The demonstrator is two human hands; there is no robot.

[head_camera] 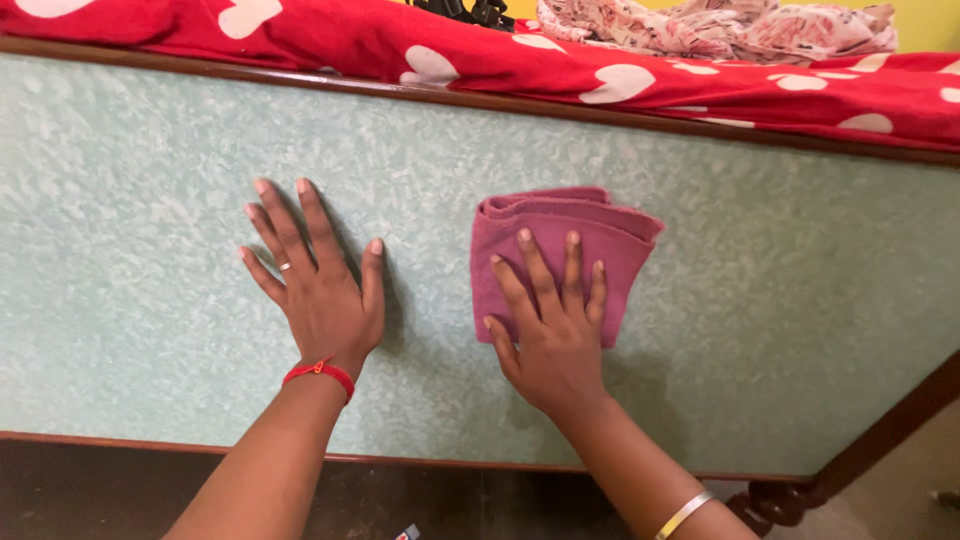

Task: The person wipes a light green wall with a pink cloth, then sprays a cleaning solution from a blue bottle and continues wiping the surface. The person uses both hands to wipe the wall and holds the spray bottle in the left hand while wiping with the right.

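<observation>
The right hand [553, 325] presses flat, fingers spread, on a folded pink cloth [560, 250] against the pale green mottled panel [780, 300], gripping nothing. The cloth lies near the panel's middle, just below its dark wooden top rail [640, 118]. The left hand [315, 275], open and empty, rests palm-down on the panel, apart from the cloth. Above the rail lies a red heart-patterned blanket [700, 75].

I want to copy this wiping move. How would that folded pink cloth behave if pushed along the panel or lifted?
The pink cloth looks soft and folded in layers, so it would probably droop and unfold if lifted. Under the flat right hand, it likely slides easily across the smooth-looking green panel, perhaps bunching at its edges.
</observation>
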